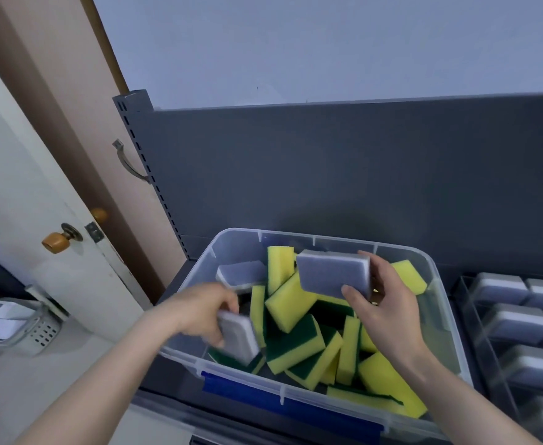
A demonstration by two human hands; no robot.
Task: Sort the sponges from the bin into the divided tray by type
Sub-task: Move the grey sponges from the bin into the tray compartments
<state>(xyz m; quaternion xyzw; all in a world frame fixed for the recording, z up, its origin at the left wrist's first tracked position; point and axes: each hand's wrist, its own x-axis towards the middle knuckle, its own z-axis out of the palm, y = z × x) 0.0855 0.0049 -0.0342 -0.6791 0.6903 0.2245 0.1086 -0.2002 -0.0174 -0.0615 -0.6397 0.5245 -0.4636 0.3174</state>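
A clear plastic bin (pixel 440 303) holds several yellow-and-green sponges (pixel 291 301) and one grey sponge (pixel 242 274) at its back left. My right hand (pixel 389 313) grips a grey-and-white sponge (pixel 332 276) above the bin's middle. My left hand (pixel 206 311) grips another grey-and-white sponge (pixel 238 337), blurred, at the bin's left side. The divided tray (pixel 475 335) stands to the right of the bin, and its visible compartments hold rows of grey sponges (pixel 501 289).
A dark grey back panel (pixel 344 168) rises behind the bin. A door with wooden knobs (pixel 56 242) is at the left, and a white perforated basket (pixel 35 332) sits below it. The bin has a blue clip (pixel 279 403) on its near rim.
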